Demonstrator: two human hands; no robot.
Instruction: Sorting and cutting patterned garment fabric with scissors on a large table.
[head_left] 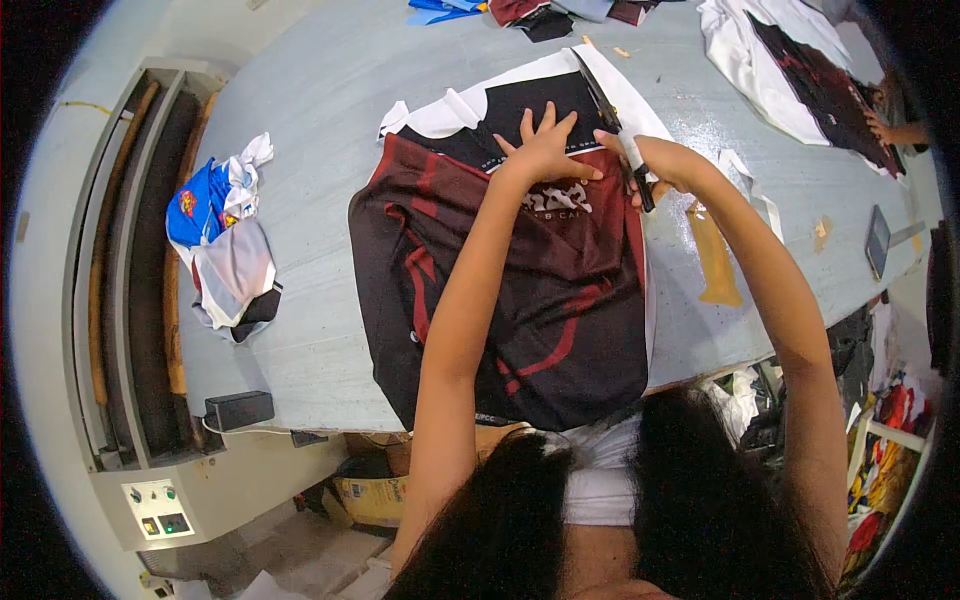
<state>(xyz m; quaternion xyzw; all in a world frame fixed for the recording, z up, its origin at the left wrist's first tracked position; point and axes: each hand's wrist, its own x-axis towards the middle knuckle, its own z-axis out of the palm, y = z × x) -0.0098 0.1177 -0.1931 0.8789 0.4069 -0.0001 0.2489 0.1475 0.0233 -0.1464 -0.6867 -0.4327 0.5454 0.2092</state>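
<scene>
A black and dark red printed garment piece (500,300) lies on the pale grey table (280,90), over white-edged fabric or paper. My left hand (542,152) rests on its upper part, fingers spread across the black section and red band. My right hand (660,165) grips a large pair of scissors (600,90) at the right edge of the piece, blades pointing away toward the top of the piece. The lower blade's exact position against the fabric is hard to tell.
Colourful fabric bundle (215,230) at left; fabric pieces (530,15) at back. Another person's hand (885,130) touches a garment (800,80) at right. Phone (878,240), black box with cable (238,408) near edges; tan strip (710,260) right; roller machine (150,260) far left.
</scene>
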